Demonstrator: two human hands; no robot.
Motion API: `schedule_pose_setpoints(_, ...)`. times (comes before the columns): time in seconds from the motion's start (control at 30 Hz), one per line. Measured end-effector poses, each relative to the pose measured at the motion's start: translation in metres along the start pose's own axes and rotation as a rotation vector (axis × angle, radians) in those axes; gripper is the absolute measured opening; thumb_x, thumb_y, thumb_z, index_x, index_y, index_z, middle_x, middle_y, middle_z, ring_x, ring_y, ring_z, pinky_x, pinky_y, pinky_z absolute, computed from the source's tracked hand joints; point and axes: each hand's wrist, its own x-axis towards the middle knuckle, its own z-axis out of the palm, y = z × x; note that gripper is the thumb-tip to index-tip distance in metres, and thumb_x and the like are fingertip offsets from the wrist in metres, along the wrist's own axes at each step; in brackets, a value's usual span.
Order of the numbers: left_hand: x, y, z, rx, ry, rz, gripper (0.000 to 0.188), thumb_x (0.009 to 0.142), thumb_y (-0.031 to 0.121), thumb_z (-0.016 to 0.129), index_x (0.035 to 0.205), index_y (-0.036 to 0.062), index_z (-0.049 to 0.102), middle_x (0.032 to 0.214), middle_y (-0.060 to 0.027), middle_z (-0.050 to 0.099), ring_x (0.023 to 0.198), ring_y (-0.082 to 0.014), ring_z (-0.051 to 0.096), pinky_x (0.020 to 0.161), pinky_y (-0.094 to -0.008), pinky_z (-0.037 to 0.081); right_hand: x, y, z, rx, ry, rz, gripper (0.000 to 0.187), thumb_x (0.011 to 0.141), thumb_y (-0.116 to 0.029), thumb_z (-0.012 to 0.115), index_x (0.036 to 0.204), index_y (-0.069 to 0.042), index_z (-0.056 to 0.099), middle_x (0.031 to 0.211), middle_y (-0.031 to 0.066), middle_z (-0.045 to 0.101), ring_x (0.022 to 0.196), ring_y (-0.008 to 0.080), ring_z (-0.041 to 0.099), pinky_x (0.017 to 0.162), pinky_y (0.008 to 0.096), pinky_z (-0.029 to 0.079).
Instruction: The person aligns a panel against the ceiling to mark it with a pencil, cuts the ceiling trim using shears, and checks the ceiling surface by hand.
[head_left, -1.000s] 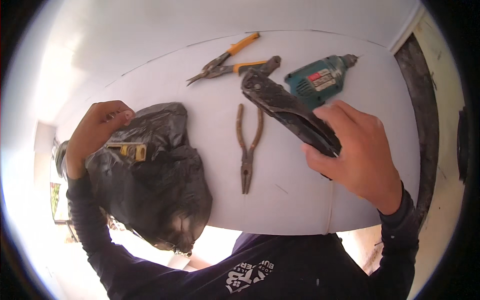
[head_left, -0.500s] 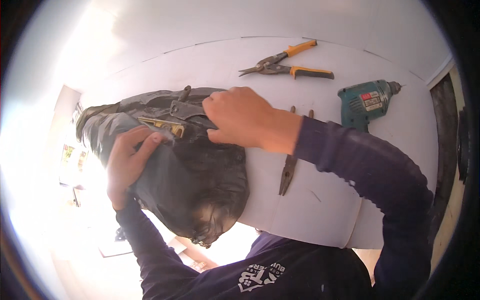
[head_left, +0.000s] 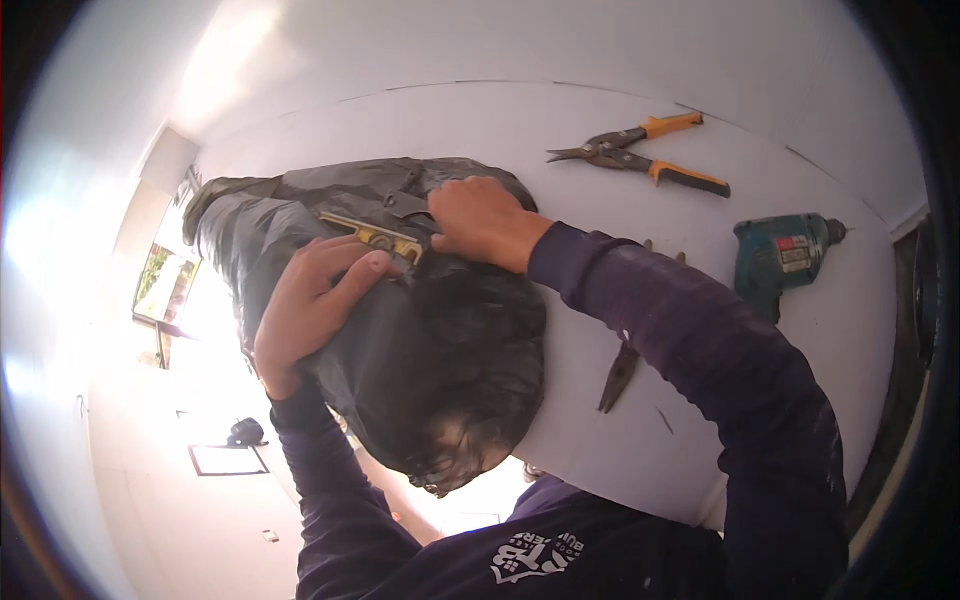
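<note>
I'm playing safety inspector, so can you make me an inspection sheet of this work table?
Surface: white tabletop, with a small dark mark.
Job's things: black bag; yellow tool and dark tool at it.
Clutter: snips, green drill, pliers partly hidden under the right sleeve.
Hands: left hand on the bag beside the yellow tool; right hand gripping the dark tool.
Cables: nothing seen.
Surroundings: pale wall; strong glare at left.

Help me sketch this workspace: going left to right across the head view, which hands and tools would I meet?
Left hand → right hand → yellow-and-black-handled snips → teal power drill.
</note>
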Motion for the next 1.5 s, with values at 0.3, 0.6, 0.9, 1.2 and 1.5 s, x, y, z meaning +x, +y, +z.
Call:
schedule_pose_setpoints(0.3,0.003,-0.009,-0.003,0.021,-0.041,0.027,0.036,0.112,0.025,0.058,0.104,-0.0021,0.080,0.095,-0.0168,0.075,0.095,-0.0292,0.071,0.092,-0.0412,0.050,-0.003,0.001,0.013,0.017,0.110,0.029,0.034,0.086,-0.030,0.085,0.100,0.000,0.080,0.103,0.0217,0.080,0.102,0.0398,0.078,0.091,0.0496,0.063)
schedule_pose_setpoints(0.6,0.003,0.001,0.001,-0.055,-0.016,0.062,0.032,0.110,0.029,0.064,0.109,0.0010,0.081,0.109,-0.0166,0.079,0.101,-0.0366,0.073,0.096,-0.0416,0.054,-0.054,-0.005,-0.119,-0.149,0.140,0.049,0.043,0.093,-0.040,0.081,0.115,-0.003,0.076,0.109,0.0182,0.078,0.109,0.0381,0.075,0.094,0.0488,0.061)
schedule_pose_setpoints(0.9,-0.003,-0.006,-0.003,0.026,-0.036,0.057,0.031,0.112,0.024,0.058,0.108,0.0021,0.080,0.099,-0.0127,0.074,0.101,-0.0303,0.066,0.099,-0.0403,0.045,-0.212,0.063,-0.254,-0.166,-0.176,0.405,0.067,0.087,-0.045,0.088,0.135,-0.001,0.072,0.126,0.0219,0.073,0.119,0.0386,0.070,0.106,0.0459,0.055)
schedule_pose_setpoints(1.2,0.003,0.005,0.008,0.045,0.010,0.013,0.035,0.110,0.027,0.057,0.106,0.0015,0.081,0.095,-0.0102,0.072,0.095,-0.0255,0.062,0.096,-0.0373,0.044,-0.303,0.099,-0.236,-0.159,-0.464,0.646,0.110,0.073,-0.048,0.096,0.163,-0.008,0.047,0.148,0.0222,0.060,0.139,0.0385,0.058,0.117,0.0446,0.049)
schedule_pose_setpoints(1.5,0.000,0.001,0.009,0.024,0.012,-0.006,0.036,0.111,0.028,0.057,0.104,0.0005,0.080,0.079,-0.0069,0.056,0.085,-0.0235,0.051,0.088,-0.0379,0.041,-0.307,0.102,-0.241,-0.232,-0.525,0.594,0.105,0.065,-0.028,0.093,0.159,-0.012,0.049,0.143,0.0170,0.063,0.132,0.0365,0.061,0.115,0.0453,0.048)
